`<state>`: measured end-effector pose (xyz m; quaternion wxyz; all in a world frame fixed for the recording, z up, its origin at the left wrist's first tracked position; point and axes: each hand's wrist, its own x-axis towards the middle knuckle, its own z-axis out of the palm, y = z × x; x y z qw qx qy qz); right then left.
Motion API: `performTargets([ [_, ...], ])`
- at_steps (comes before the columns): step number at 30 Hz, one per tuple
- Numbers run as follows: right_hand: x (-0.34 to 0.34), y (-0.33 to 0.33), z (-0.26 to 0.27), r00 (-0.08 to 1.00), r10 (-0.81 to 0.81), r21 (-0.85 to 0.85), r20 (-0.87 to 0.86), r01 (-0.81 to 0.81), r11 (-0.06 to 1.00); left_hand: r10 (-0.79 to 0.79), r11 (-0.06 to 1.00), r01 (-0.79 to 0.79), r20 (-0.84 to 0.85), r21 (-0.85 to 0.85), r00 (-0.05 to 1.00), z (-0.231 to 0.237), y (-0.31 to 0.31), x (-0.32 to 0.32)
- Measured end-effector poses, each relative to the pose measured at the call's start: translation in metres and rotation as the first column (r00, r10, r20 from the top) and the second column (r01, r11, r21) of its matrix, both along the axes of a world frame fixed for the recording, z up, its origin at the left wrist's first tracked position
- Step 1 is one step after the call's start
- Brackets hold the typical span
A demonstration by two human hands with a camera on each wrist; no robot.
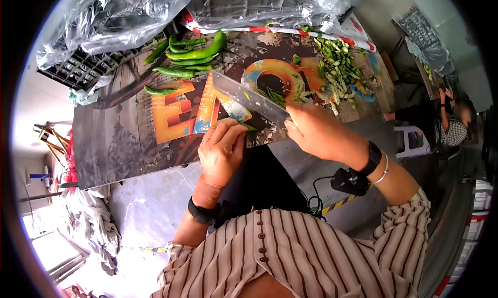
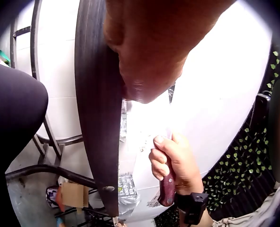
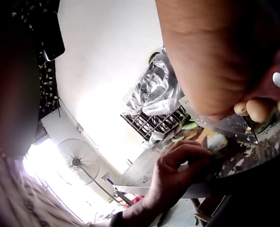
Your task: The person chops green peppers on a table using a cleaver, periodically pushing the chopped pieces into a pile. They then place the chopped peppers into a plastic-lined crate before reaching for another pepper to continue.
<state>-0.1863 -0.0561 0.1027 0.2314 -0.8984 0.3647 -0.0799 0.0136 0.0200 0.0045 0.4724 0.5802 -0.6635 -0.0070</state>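
Observation:
My right hand (image 1: 321,132) grips a kitchen knife by its dark red riveted handle (image 2: 167,189). Its wide blade (image 1: 244,97) slants to the upper left over the printed tabletop (image 1: 116,142). Near the table's front edge, my left hand (image 1: 220,150) pinches a green chili pepper (image 1: 249,126), most of it hidden by the fingers. In the right wrist view the left hand (image 3: 175,172) is bent over the pepper, close to the blade. Several whole green peppers (image 1: 202,54) lie farther back on the left. Chopped pepper pieces (image 1: 337,65) are heaped on the right, with slivers (image 1: 272,95) behind the blade.
Black crates (image 1: 78,72) with clear plastic sheeting (image 1: 119,18) line the back of the table. A red-and-white strip (image 1: 270,29) runs along the rear edge. To the far right another person (image 1: 454,124) sits by a second table. A standing fan (image 3: 76,162) shows behind.

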Motion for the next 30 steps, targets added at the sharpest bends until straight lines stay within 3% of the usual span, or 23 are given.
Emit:
performTargets([
  [6, 0.002, 0.013, 0.006, 0.990, 0.122, 0.071, -0.066, -0.118, 0.991, -0.018, 1.000, 0.018, 0.012, 0.006, 1.000, -0.001, 0.000, 0.000],
  [13, 0.005, 0.013, 0.008, 0.978, 0.106, 0.153, -0.179, -0.079, 0.985, -0.038, 0.999, 0.038, 0.004, 0.026, 0.999, 0.002, 0.001, 0.002],
  [16, 0.010, 0.011, 0.011, 0.977, 0.116, 0.109, -0.181, -0.097, 0.989, -0.034, 0.999, 0.034, 0.002, 0.034, 0.999, 0.000, 0.000, 0.003],
  [22, 0.033, 0.003, -0.005, 0.984, 0.136, 0.080, -0.115, -0.128, 0.989, -0.021, 0.999, 0.021, -0.009, 0.041, 1.000, -0.001, -0.001, 0.001],
  [24, 0.043, 0.001, -0.017, 0.988, 0.154, 0.032, 0.017, -0.155, 0.987, -0.028, 0.999, 0.030, -0.031, 0.042, 0.999, 0.000, 0.000, 0.000],
  [30, 0.049, -0.007, -0.023, 0.987, 0.162, -0.008, 0.020, -0.162, 0.987, -0.013, 1.000, 0.013, -0.016, 0.018, 1.000, -0.003, 0.002, 0.002],
])
